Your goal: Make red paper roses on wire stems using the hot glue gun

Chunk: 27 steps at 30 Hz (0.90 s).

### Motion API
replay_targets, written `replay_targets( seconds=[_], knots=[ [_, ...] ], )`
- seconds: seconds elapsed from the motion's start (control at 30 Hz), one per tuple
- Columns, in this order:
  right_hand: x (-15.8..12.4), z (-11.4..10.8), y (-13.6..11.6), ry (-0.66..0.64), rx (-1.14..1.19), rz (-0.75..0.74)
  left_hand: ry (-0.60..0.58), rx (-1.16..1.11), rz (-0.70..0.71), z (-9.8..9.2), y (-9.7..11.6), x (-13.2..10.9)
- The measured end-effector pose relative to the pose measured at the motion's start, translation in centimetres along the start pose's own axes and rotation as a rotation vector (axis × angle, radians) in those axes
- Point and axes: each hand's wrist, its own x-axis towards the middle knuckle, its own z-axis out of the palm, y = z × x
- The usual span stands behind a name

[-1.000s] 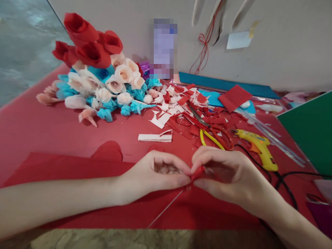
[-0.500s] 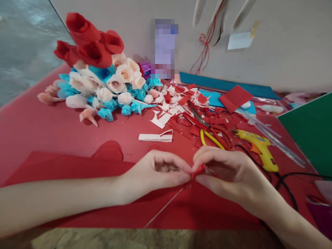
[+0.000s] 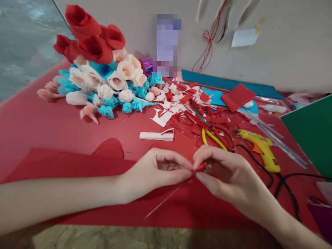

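Between my fingertips is a small piece of red crepe paper (image 3: 200,167), gathered into a narrow tuft. My left hand (image 3: 153,171) pinches its left end with thumb and forefinger. On the other side, my right hand (image 3: 228,174) grips it the same way, the two sets of fingertips almost touching. A thin pale wire (image 3: 162,203) slants down and left from below the fingers; whether it joins the tuft is hidden. Under both hands lies a wide red paper sheet (image 3: 85,166), and rounded red paper petals (image 3: 110,148) rest just beyond it.
Paper flowers (image 3: 103,79) are heaped at the back left. Red and white scraps (image 3: 178,100) surround scissors (image 3: 203,117) and yellow-handled pliers (image 3: 215,139). A yellow glue gun (image 3: 261,148), its black cord trailing, lies right of my right hand. A folded white strip (image 3: 157,135) sits ahead.
The red tuft has turned slightly between my fingers, showing more of its length to the right. The wire's lower end has risen a little. Both hands stay nearly in place.
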Motion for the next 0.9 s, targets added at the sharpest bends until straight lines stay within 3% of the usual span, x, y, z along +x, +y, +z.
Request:
replay_targets(
  seconds=[0.1,0.23,0.33,0.5,0.9],
  knots=[
    [-0.1,0.1,0.2,0.093,-0.110,-0.090,0.010,0.000,0.021,-0.1,0.0,0.1],
    [-0.5,0.1,0.3,0.291,-0.334,-0.404,-0.008,-0.017,0.047,0.0,0.2,0.2],
    [-0.7,0.0,0.1,0.336,-0.507,-0.541,-0.032,-0.041,0.041,0.0,0.2,0.2],
    [-0.4,-0.4,-0.5,0.310,-0.642,-0.600,-0.056,-0.067,0.042,-0.1,0.1,0.0],
    [-0.2,-0.9,-0.7,0.235,-0.683,-0.660,-0.043,-0.017,0.046,-0.1,0.2,0.0]
  ],
)
